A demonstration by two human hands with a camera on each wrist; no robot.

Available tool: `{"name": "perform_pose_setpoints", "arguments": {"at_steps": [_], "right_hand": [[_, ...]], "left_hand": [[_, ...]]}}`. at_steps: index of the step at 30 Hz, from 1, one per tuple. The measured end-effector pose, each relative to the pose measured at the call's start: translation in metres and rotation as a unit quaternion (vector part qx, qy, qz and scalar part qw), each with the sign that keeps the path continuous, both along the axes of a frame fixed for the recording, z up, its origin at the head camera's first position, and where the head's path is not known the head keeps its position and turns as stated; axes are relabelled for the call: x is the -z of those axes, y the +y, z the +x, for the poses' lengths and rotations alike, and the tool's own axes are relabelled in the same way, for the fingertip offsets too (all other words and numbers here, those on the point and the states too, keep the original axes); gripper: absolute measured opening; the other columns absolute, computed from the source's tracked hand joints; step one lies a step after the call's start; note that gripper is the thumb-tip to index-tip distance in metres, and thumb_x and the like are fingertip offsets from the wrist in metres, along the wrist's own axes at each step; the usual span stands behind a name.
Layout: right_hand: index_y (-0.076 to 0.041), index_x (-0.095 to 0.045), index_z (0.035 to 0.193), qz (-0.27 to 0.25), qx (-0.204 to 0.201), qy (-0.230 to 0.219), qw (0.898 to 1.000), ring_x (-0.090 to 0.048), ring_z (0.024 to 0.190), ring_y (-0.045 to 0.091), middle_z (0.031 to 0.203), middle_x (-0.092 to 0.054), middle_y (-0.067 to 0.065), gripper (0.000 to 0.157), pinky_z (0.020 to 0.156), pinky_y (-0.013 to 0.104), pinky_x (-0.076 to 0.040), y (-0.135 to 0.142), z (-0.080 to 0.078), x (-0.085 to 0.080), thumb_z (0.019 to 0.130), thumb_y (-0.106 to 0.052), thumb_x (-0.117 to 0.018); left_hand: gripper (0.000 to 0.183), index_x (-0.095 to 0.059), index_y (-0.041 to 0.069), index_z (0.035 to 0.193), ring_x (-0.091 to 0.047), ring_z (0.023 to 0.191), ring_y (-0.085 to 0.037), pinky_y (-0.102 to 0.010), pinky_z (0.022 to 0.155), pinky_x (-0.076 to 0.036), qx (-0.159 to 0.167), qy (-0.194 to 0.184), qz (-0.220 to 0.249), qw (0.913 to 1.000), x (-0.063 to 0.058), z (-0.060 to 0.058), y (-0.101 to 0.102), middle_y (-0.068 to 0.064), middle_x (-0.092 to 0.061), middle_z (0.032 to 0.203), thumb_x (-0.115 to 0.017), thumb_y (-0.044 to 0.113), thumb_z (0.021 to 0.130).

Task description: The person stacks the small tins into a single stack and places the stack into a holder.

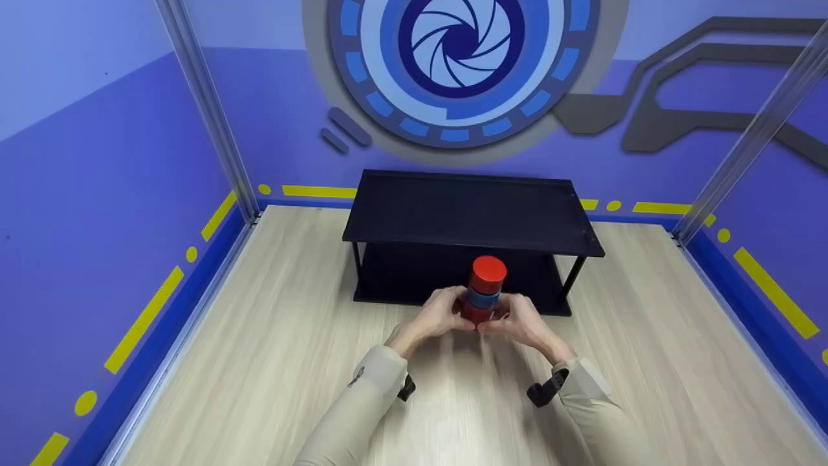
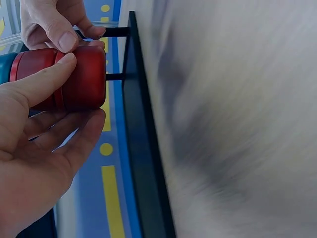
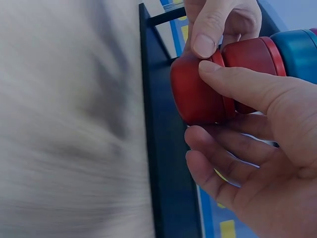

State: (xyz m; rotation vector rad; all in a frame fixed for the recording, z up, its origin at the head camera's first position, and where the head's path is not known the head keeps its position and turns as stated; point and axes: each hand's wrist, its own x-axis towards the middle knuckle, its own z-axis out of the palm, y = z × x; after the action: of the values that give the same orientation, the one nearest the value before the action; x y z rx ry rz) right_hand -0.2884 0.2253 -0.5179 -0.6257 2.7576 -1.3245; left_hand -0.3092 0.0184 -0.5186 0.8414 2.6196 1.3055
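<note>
A stack of round, smooth metal-looking tins stands upright between my two hands, in front of the black rack [image 1: 466, 212]. In the head view a red tin [image 1: 488, 276] tops it, with a blue tin [image 1: 482, 298] beneath. Two more red tins form the lower part, the bottom tin [image 2: 88, 84] widest in the wrist views. My left hand [image 1: 440, 314] grips the lower red tins from the left, thumb on the near face. From the right, my right hand [image 1: 522, 320] holds the same part, thumb tip close to the other thumb. The stack's base is above the table.
The two-level rack has a flat top tray, thin posts and a lower shelf [image 1: 414, 272] just beyond the stack. Under everything is a light wood-grain table [image 1: 291, 362]. Blue printed walls [image 1: 116, 194] with metal corner posts enclose the table's back and sides.
</note>
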Motion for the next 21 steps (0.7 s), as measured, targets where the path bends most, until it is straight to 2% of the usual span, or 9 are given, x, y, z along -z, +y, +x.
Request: {"name": "perform_pose_setpoints", "arguments": {"at_steps": [4,9,13,21], "right_hand": [[-0.006,-0.071,0.097,-0.002,-0.008,-0.004,1.000,-0.064,0.070,0.014,0.084,-0.072,0.010,0.032,0.060,0.020,-0.050,0.000,-0.003,-0.010,0.071,-0.020,-0.084],[-0.005,-0.070,0.105,-0.009,-0.028,-0.004,1.000,-0.068,0.076,0.018,0.090,-0.074,0.013,0.036,0.064,0.020,-0.051,0.002,-0.007,-0.022,0.074,-0.019,-0.083],[-0.007,-0.070,0.105,0.001,-0.033,-0.002,0.999,-0.068,0.075,0.018,0.089,-0.074,0.011,0.036,0.065,0.020,-0.052,0.002,-0.008,-0.033,0.074,-0.020,-0.082],[-0.011,-0.070,0.106,0.023,-0.050,0.016,0.998,-0.069,0.075,0.017,0.089,-0.074,0.007,0.037,0.064,0.021,-0.052,0.002,-0.010,-0.055,0.075,-0.026,-0.082]], "left_hand": [[0.049,-0.063,0.008,0.117,-0.065,0.091,-0.018,-0.021,0.078,-0.050,0.005,0.006,-0.013,0.9999,-0.010,-0.002,-0.003,-0.006,-0.069,0.105,-0.083,0.011,0.073],[0.050,-0.063,0.009,0.118,-0.064,0.089,-0.010,-0.020,0.079,-0.052,0.013,0.008,-0.012,0.9998,-0.023,-0.005,-0.006,-0.005,-0.069,0.105,-0.083,0.014,0.073],[0.049,-0.063,0.010,0.118,-0.065,0.087,-0.009,-0.020,0.078,-0.052,0.019,-0.002,0.001,0.9998,-0.033,-0.006,-0.007,-0.004,-0.070,0.105,-0.083,0.014,0.073],[0.047,-0.064,0.009,0.116,-0.065,0.087,-0.010,-0.021,0.078,-0.053,0.023,0.004,-0.002,0.9997,-0.052,-0.009,-0.009,-0.005,-0.071,0.103,-0.083,0.015,0.074]]}}
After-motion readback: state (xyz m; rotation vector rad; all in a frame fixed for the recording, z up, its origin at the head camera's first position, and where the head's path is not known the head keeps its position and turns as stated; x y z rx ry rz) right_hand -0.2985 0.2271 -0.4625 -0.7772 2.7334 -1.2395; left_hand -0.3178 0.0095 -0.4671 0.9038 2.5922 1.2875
